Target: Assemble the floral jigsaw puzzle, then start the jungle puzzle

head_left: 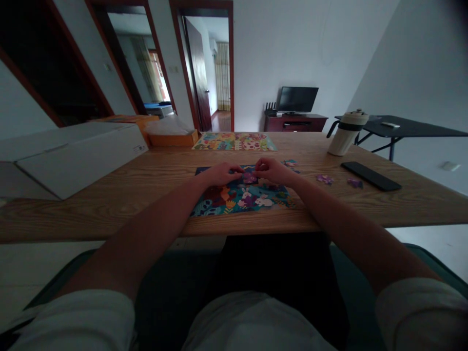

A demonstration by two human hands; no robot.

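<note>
A partly covered jigsaw puzzle (234, 207) with white rabbits and orange and teal plants lies flat on the wooden table. My left hand (222, 174) rests on its upper part, thumb and forefinger apart, beside a purple flower patch (249, 178). On the other side of that patch, my right hand (271, 171) is closed in a pinch at a puzzle piece, mostly hidden by the fingers. Loose purple puzzle pieces (324, 179) lie to the right, with another purple piece (354, 183) further over. More loose pieces (290, 163) sit just behind my right hand.
Behind the puzzle lies a colourful printed sheet (236, 141). A long white box (76, 158) and an orange tissue box (173, 140) stand at left. At right are a black flat slab (371, 176) and a cream flask (348, 134) with a dark handle.
</note>
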